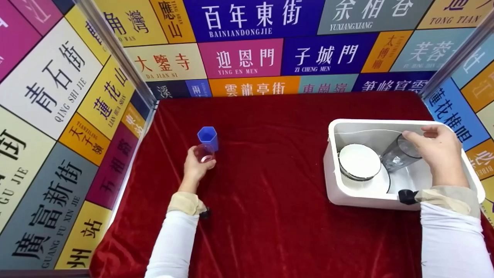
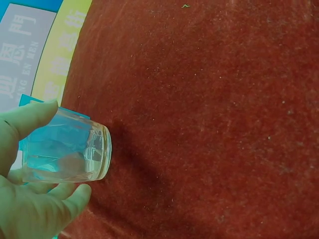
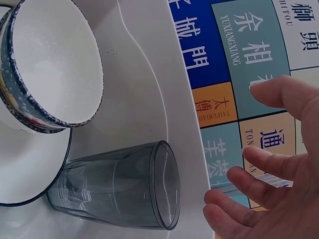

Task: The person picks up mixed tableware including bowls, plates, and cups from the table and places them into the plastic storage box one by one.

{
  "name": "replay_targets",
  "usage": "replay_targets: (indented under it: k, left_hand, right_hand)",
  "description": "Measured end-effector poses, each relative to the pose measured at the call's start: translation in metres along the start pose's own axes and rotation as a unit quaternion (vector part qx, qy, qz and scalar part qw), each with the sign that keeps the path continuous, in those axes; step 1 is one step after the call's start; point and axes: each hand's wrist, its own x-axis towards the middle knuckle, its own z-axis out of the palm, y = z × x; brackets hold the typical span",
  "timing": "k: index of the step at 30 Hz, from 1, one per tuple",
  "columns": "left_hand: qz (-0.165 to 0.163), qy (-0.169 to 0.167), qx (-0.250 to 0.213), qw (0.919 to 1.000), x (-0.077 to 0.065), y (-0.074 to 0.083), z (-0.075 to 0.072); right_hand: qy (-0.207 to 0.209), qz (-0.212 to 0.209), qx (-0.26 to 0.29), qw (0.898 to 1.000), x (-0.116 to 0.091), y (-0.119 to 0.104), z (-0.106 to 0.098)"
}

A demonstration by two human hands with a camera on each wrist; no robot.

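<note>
My left hand [image 1: 194,169] grips a small clear glass [image 2: 70,147] between thumb and fingers, over the left part of the red cloth. Just behind it stands a blue hexagonal cup [image 1: 208,136], seen partly through the glass. At the right, my right hand [image 1: 442,152] is over a white tub [image 1: 364,197], fingers spread and apart from anything. Below it a grey transparent tumbler [image 3: 109,186] lies tilted in the tub. Beside the tumbler, stacked bowls [image 3: 60,59] with speckled dark rims sit on a white plate [image 3: 30,169] with a dark edge.
Red velvet cloth [image 1: 270,173] covers the table, with slight wrinkles. Panels of street-name signs [image 1: 239,58] stand behind and on both sides. A metal corner post [image 1: 119,54] rises at the back left.
</note>
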Motion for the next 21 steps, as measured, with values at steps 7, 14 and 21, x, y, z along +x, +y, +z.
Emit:
replay_targets:
  k: [7,14,21]
  left_hand:
    - [0.009,0.001,-0.013,0.9999,-0.002,0.002,-0.001]
    - [0.02,-0.01,-0.027,0.9994,-0.009,0.012,-0.003]
    - [0.038,-0.016,-0.005,0.9991,-0.015,0.017,-0.002]
  right_hand:
    - [0.006,0.005,0.012,1.0,0.001,0.001,0.001]
    - [0.008,-0.002,0.034,0.999,-0.001,0.003,0.003]
    - [0.007,-0.008,0.024,1.0,-0.004,0.003,0.004]
